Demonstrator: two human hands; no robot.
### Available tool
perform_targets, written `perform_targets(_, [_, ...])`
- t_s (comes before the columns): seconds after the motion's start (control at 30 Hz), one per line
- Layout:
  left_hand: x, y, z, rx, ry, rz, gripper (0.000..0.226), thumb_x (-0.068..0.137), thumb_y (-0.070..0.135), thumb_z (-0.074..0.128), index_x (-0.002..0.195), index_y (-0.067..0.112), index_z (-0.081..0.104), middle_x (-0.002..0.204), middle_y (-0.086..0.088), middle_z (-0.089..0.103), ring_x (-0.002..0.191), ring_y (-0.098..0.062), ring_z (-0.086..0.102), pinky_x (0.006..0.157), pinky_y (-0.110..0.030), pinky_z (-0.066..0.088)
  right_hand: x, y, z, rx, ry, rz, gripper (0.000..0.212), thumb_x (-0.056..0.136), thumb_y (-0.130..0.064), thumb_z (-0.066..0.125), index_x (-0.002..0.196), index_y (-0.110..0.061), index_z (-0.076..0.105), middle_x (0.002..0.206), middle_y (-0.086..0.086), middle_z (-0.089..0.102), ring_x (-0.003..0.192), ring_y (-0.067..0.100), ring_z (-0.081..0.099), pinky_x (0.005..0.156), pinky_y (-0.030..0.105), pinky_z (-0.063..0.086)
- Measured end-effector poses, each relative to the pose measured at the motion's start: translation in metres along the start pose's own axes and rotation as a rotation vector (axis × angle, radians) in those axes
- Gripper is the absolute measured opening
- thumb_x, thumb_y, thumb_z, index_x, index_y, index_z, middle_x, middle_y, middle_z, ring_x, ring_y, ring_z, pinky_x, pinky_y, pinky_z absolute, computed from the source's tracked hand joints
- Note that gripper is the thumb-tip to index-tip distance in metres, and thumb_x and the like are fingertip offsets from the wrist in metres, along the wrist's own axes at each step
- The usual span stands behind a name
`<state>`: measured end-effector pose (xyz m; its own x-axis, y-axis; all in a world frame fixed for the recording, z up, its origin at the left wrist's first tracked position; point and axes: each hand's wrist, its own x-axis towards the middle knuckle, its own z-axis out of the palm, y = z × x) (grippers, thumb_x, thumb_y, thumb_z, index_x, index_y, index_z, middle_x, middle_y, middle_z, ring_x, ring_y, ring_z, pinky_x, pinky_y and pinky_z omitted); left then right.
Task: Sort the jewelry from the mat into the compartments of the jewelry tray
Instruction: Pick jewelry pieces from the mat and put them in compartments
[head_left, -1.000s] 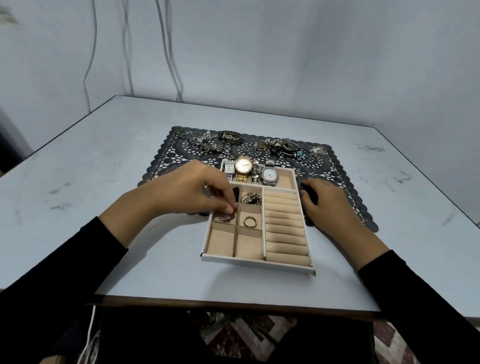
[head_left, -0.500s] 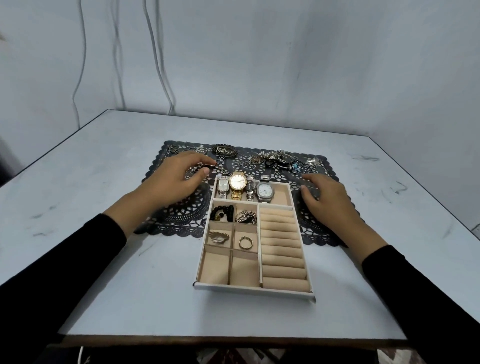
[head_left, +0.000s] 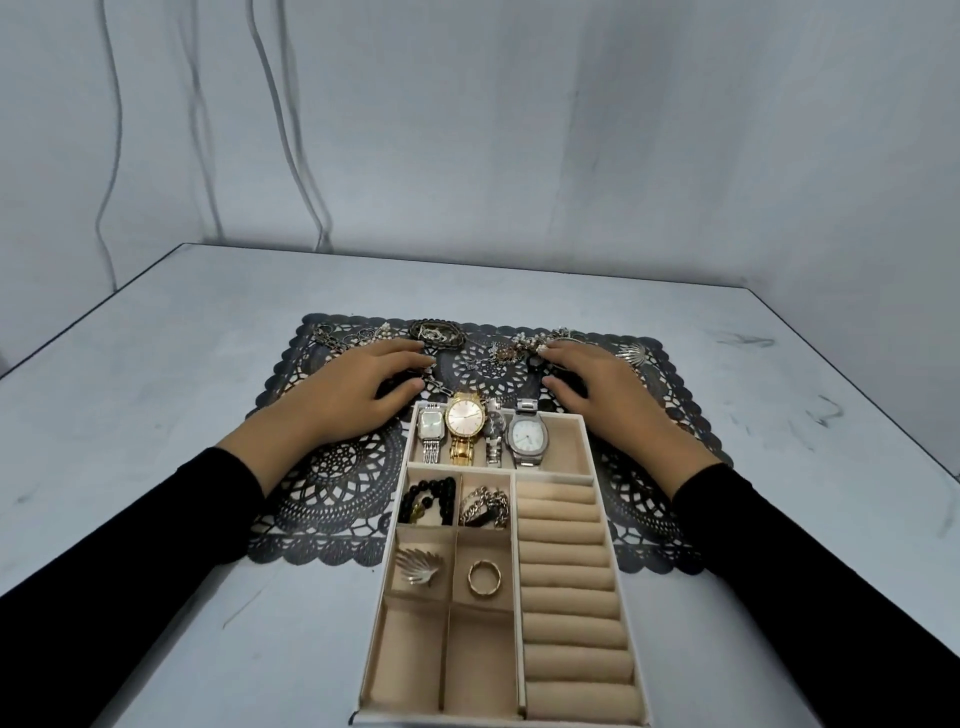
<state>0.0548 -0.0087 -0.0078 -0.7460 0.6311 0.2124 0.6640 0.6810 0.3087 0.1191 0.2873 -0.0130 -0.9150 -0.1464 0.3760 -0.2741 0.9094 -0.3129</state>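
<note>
Pale grey scuffed tabletop (head_left: 156, 415) stood against a grey-white wall (head_left: 519, 130) with thin hanging cables (head_left: 111, 156). Black lace-patterned mat (head_left: 343, 483) lay centred. Left hand (head_left: 358, 387), fingers spread, rested on mat by loose chain jewelry (head_left: 436, 332). Beige velvet compartment jewelry tray (head_left: 602, 519) overlapped the mat's near edge, watches filling its far compartment. Right hand (head_left: 597, 387), spread, touched mat jewelry.

Single head-worn wide-angle view, no second camera to overlap. It looked forward and down across the bench (head_left: 156, 395), tray (head_left: 641, 696) closest at bottom centre, mat (head_left: 337, 488) beyond it, wall filling the upper half. Both sleeves entered from the lower corners; edges bowed from lens distortion.
</note>
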Motion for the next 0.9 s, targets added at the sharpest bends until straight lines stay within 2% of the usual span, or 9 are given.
perform_targets(0.1, [0.009, -0.002, 0.002, 0.003, -0.001, 0.032, 0.043, 0.100, 0.040, 0.047, 0.141, 0.027, 0.052, 0.152, 0.008, 0.042, 0.136, -0.010, 0.042, 0.108, -0.025, 0.028, 0.013, 0.002, 0.005, -0.006, -0.013, -0.028, 0.036, 0.092, -0.023, 0.061, 0.126, -0.014, 0.061, 0.131, 0.005, 0.058, 0.123, 0.019, 0.052, 0.107, 0.029, 0.036])
perform_targets(0.23, [0.021, -0.003, 0.004, 0.009, 0.000, 0.063, 0.046, 0.099, 0.046, 0.046, 0.141, 0.027, 0.051, 0.151, 0.008, 0.043, 0.136, -0.010, 0.042, 0.112, -0.030, 0.032, 0.027, 0.003, 0.011, -0.006, -0.031, -0.037, 0.034, 0.092, -0.028, 0.060, 0.124, -0.016, 0.062, 0.129, 0.004, 0.060, 0.121, 0.019, 0.052, 0.107, 0.033, 0.038])
perform_targets(0.43, [0.035, -0.010, 0.003, 0.015, 0.052, 0.060, 0.060, 0.092, 0.061, 0.033, 0.136, 0.026, 0.055, 0.139, 0.007, 0.053, 0.125, -0.010, 0.050, 0.105, -0.032, 0.043, 0.039, 0.005, 0.014, 0.013, -0.040, -0.070, 0.030, 0.092, -0.024, 0.060, 0.121, -0.016, 0.065, 0.126, 0.002, 0.063, 0.117, 0.019, 0.055, 0.103, 0.032, 0.040])
perform_targets(0.53, [0.041, -0.016, 0.003, 0.014, 0.086, 0.025, 0.055, 0.095, 0.054, 0.034, 0.133, 0.022, 0.058, 0.136, 0.006, 0.055, 0.120, -0.011, 0.054, 0.097, -0.025, 0.040, 0.043, 0.007, 0.015, 0.032, -0.035, -0.076, 0.028, 0.092, -0.023, 0.060, 0.118, -0.015, 0.067, 0.122, 0.001, 0.064, 0.116, 0.018, 0.056, 0.102, 0.032, 0.042])
perform_targets(0.73, [0.043, -0.024, 0.006, -0.066, 0.129, 0.016, 0.041, 0.095, 0.040, 0.043, 0.122, 0.021, 0.066, 0.125, 0.009, 0.062, 0.111, -0.009, 0.059, 0.092, -0.025, 0.044, 0.047, 0.009, 0.016, 0.099, 0.012, -0.065, 0.022, 0.088, -0.021, 0.065, 0.109, -0.015, 0.070, 0.108, 0.000, 0.069, 0.105, 0.016, 0.058, 0.093, 0.031, 0.046])
perform_targets(0.9, [0.042, -0.026, 0.011, -0.108, 0.220, 0.008, 0.020, 0.095, 0.027, 0.058, 0.110, 0.023, 0.071, 0.116, 0.011, 0.066, 0.104, -0.010, 0.062, 0.090, -0.029, 0.049, 0.048, 0.006, 0.018, 0.125, -0.016, -0.112, 0.027, 0.090, -0.018, 0.064, 0.116, -0.016, 0.069, 0.116, 0.002, 0.067, 0.109, 0.017, 0.057, 0.095, 0.029, 0.044])
